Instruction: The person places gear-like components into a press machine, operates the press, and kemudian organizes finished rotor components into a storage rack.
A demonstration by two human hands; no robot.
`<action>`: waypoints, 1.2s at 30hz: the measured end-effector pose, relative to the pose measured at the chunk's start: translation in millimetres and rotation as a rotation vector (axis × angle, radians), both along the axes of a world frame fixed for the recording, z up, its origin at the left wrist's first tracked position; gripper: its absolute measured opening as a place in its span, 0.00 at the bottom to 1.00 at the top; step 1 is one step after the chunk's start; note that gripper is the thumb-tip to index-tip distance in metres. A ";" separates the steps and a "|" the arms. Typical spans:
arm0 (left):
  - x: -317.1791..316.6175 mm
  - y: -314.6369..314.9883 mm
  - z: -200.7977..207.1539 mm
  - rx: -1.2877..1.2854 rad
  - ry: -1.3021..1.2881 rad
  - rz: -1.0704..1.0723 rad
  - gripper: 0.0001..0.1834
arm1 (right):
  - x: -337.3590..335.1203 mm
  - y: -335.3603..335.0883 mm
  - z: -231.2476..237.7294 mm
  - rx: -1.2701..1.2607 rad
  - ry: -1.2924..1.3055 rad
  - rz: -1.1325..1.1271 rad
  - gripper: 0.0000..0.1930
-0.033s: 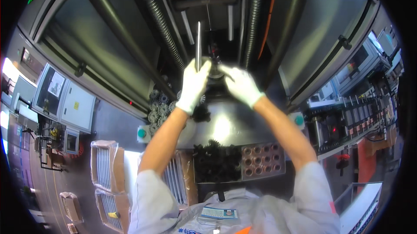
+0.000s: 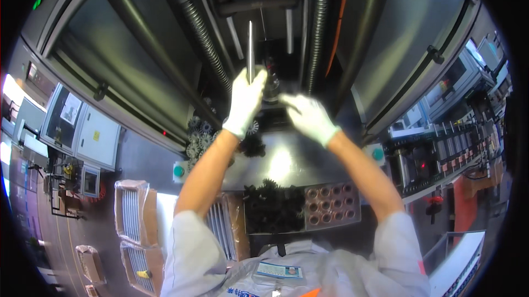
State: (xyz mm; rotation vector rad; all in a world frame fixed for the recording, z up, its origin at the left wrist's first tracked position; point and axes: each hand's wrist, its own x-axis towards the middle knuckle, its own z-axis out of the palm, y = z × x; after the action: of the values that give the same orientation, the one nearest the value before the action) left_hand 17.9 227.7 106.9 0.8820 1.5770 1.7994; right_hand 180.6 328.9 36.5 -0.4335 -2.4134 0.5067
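Gloved in white, my left hand (image 2: 246, 96) is closed around the lower end of a thin, shiny metal rod (image 2: 250, 49), which stands nearly upright. Just right of it, inside the machine, is a round metal fixture (image 2: 271, 92), partly hidden by my left hand. My right hand (image 2: 309, 116), also in a white glove, is to the right of that fixture, a little apart from it. Its forefinger and thumb stretch toward the fixture, somewhat blurred, and nothing shows between them. Grey toothed, gear-like parts (image 2: 201, 137) are heaped beside my left wrist.
Dark toothed parts (image 2: 270, 206) fill a bin in front of me, beside a tray of copper-coloured rings (image 2: 332, 204). Boxes of metal rods (image 2: 131, 214) are at lower left. Green buttons (image 2: 178, 171) flank the metal bench (image 2: 275, 165). Springs and columns (image 2: 314, 38) rise behind my hands.
My right hand has drawn back slightly from the fixture, toward me and to the right. My left hand, with the rod, has shifted slightly up and left in the picture.
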 end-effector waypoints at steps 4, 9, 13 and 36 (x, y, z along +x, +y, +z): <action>-4.2 54.5 23.6 0.187 0.250 0.070 0.08 | 119.0 -28.7 -4.1 -0.129 -0.198 0.000 0.13; -37.7 115.4 28.7 0.258 0.290 0.134 0.15 | 251.2 -62.3 -35.1 -0.271 -0.370 -0.192 0.12; -83.9 133.8 21.0 0.278 0.578 0.051 0.17 | 319.3 -92.9 -30.4 -0.440 -0.398 -0.328 0.13; 462.1 -112.6 -149.7 -0.366 0.628 -1.002 0.24 | 374.2 -32.7 29.5 0.095 0.181 -0.069 0.17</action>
State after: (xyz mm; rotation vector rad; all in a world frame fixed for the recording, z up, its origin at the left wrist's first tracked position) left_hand 479.9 115.1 -42.8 1.7312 1.3134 0.5320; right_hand 554.8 296.2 66.0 -0.4099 -2.2299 0.3824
